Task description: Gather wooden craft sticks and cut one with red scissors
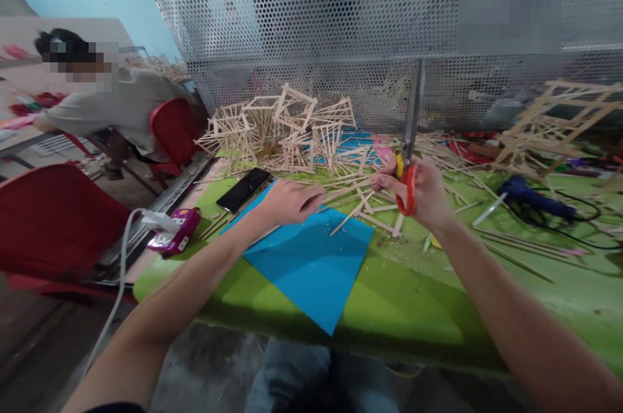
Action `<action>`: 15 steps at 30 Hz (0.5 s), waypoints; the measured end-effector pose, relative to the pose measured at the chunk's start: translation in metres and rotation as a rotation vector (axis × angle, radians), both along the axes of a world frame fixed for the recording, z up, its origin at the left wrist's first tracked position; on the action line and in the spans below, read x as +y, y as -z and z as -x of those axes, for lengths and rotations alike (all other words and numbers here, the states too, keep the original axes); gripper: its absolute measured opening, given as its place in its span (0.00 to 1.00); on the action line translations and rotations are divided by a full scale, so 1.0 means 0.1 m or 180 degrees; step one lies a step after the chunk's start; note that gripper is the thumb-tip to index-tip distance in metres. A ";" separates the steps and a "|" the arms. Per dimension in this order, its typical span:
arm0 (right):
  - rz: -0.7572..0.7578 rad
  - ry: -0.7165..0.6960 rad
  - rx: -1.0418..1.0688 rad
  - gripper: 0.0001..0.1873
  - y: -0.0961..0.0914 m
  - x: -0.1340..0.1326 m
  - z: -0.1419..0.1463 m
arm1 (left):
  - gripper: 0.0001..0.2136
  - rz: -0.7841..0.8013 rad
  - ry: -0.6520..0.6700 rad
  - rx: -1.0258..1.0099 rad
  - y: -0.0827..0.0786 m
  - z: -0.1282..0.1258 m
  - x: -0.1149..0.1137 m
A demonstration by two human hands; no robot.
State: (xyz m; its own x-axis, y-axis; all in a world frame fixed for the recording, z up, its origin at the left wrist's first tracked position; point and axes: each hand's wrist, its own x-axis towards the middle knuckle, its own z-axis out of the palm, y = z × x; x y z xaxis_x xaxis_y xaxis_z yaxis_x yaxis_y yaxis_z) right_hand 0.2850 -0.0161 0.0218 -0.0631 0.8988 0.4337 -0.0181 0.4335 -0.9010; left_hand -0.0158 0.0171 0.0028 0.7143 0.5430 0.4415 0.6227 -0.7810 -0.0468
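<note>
My right hand grips a pair of scissors by their red and yellow handles, blades closed and pointing straight up. My left hand rests fingers-down at the far edge of a blue paper sheet on the green table, fingertips touching thin wooden sticks that lie scattered between the two hands. Whether the left fingers pinch a stick is hidden.
A heap of stick-built frames lies behind the hands, another frame at far right. A black phone, a blue glue gun with cable, a pink power strip. A perforated metal screen backs the table. Red chairs and a seated person are left.
</note>
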 end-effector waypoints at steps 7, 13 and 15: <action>0.0222 0.0113 -0.0094 0.18 0.08 -0.12 0.36 | 0.17 -0.0201 -0.0026 -0.0186 -0.03 -0.11 -0.10; 0.0159 -0.0029 -0.0132 0.20 0.08 -0.19 0.43 | 0.15 -0.0312 0.0202 -0.0609 0.01 -0.19 -0.22; 0.0033 0.0025 -0.0007 0.20 0.06 -0.17 0.36 | 0.14 -0.0385 0.0232 -0.0740 0.02 -0.18 -0.21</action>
State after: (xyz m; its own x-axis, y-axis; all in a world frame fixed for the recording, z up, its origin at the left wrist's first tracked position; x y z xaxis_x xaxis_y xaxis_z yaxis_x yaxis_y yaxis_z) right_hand 0.2489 -0.0328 0.0159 -0.0569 0.9037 0.4243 -0.0128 0.4243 -0.9054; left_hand 0.0019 -0.0039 0.0006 0.6214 0.4272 0.6568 0.5700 -0.8216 -0.0048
